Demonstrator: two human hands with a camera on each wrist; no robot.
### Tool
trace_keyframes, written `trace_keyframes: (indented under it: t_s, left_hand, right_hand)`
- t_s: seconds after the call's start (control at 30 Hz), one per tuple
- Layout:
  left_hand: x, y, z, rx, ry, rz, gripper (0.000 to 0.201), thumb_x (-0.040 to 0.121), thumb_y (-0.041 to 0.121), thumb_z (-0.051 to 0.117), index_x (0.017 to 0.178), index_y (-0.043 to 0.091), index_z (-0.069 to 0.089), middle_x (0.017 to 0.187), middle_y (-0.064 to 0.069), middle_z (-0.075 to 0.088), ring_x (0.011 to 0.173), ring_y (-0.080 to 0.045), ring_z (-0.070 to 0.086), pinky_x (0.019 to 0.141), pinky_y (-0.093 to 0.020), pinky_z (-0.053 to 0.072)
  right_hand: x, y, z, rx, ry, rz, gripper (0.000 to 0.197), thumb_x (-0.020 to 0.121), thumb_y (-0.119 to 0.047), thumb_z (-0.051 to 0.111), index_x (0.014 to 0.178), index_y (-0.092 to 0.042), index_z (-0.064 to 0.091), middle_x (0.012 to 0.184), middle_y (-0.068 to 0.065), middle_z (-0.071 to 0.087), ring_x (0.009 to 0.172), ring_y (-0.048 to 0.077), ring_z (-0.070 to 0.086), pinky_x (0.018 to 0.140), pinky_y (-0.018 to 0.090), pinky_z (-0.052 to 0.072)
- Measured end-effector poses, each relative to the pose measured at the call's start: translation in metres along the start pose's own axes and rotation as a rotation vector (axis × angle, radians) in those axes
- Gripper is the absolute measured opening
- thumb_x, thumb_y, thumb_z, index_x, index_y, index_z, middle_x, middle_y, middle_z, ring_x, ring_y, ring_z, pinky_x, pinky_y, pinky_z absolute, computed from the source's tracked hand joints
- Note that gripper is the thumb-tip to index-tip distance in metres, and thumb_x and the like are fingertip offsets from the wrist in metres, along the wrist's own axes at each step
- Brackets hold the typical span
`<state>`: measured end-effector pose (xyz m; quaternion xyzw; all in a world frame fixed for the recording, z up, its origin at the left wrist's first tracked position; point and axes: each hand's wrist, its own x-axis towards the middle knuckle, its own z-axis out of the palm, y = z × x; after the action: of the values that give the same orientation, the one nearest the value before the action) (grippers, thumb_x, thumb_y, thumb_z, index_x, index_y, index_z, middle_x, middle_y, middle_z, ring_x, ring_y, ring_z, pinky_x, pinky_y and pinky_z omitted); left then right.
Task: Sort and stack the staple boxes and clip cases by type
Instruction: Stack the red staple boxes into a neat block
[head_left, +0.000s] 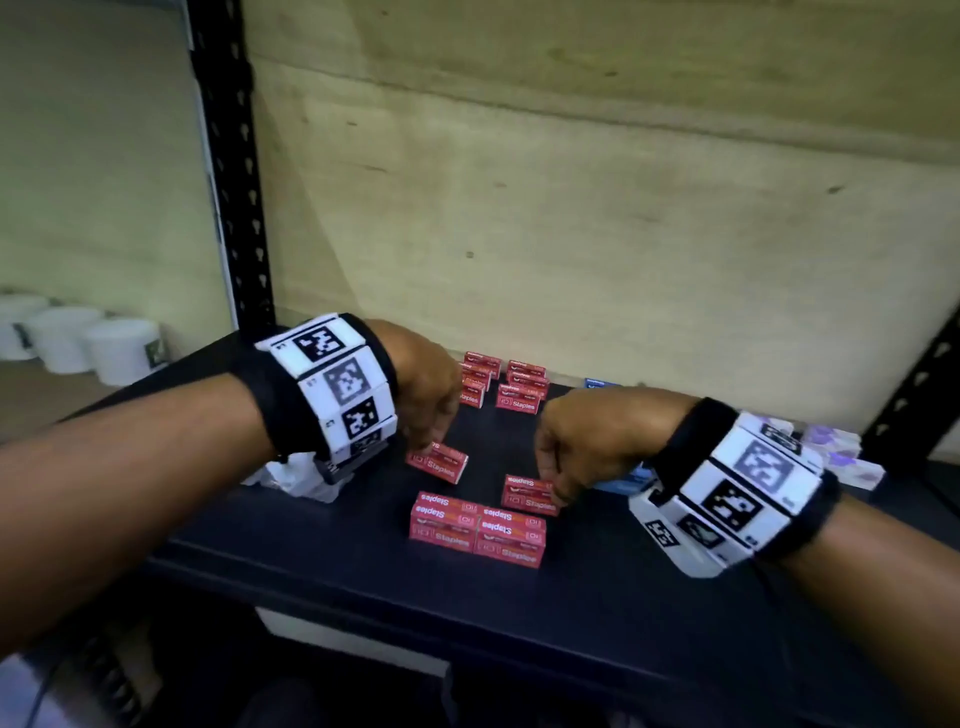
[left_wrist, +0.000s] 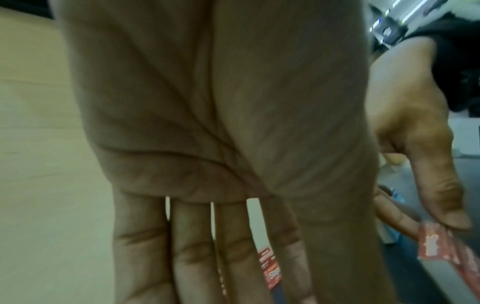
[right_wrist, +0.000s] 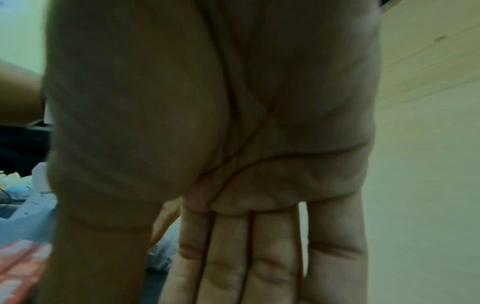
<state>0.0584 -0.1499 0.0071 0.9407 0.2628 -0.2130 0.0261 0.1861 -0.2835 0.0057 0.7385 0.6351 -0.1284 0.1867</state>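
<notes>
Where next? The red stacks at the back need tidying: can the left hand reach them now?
Probably yes. The left hand hovers right before the back stacks, nothing between them, though its fingers touch a loose staple box it would have to leave.

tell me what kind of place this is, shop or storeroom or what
Probably a storeroom or stock shelf: a black slotted metal rack upright, a dark shelf against a bare board wall, many red staple boxes, and white tubs on the neighbouring shelf.
</notes>
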Motion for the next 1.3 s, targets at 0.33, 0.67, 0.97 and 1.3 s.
trace_keyframes:
  t_s: [0.33, 0.67, 0.97, 1.3]
  left_hand:
    - [-0.032, -0.008, 0.034, -0.041, 0.071, 0.052, 0.015, 0.084, 0.030, 0.074, 0.099, 0.029, 0.071, 0.082, 0.016, 0.069, 0.080, -0.004, 0.064, 0.076, -0.021, 0.050]
    - [-0.034, -0.007, 0.035, -0.126, 0.027, 0.193, 0.041, 0.087, 0.008, 0.069, 0.115, 0.038, 0.067, 0.095, 0.018, 0.072, 0.086, 0.001, 0.066, 0.084, -0.025, 0.054]
    - [-0.027, 0.003, 0.029, -0.189, -0.013, 0.239, 0.041, 0.088, 0.007, 0.067, 0.118, 0.035, 0.068, 0.096, 0.017, 0.073, 0.082, 0.005, 0.066, 0.070, -0.011, 0.045]
    - [-0.024, 0.013, 0.024, -0.198, -0.053, 0.243, 0.038, 0.088, 0.010, 0.069, 0.116, 0.035, 0.067, 0.095, 0.016, 0.073, 0.088, -0.004, 0.070, 0.090, -0.032, 0.056]
  right_hand:
    - [-0.017, 0.003, 0.019, 0.067, 0.058, -0.062, 0.015, 0.087, -0.035, 0.072, 0.100, -0.028, 0.070, 0.084, -0.015, 0.067, 0.070, -0.002, 0.055, 0.066, 0.019, 0.046]
    - [-0.020, 0.008, 0.018, 0.119, -0.022, -0.134, 0.026, 0.096, -0.022, 0.063, 0.119, -0.033, 0.062, 0.101, -0.011, 0.073, 0.087, 0.003, 0.065, 0.071, 0.015, 0.044]
    - [-0.016, 0.006, 0.020, 0.184, -0.014, -0.200, 0.026, 0.095, -0.022, 0.064, 0.118, -0.033, 0.066, 0.097, -0.014, 0.075, 0.088, 0.000, 0.068, 0.081, 0.017, 0.050]
    - [-0.014, 0.003, 0.019, 0.148, -0.009, -0.203, 0.027, 0.094, -0.023, 0.064, 0.120, -0.033, 0.066, 0.096, -0.014, 0.074, 0.086, 0.001, 0.067, 0.080, 0.019, 0.051]
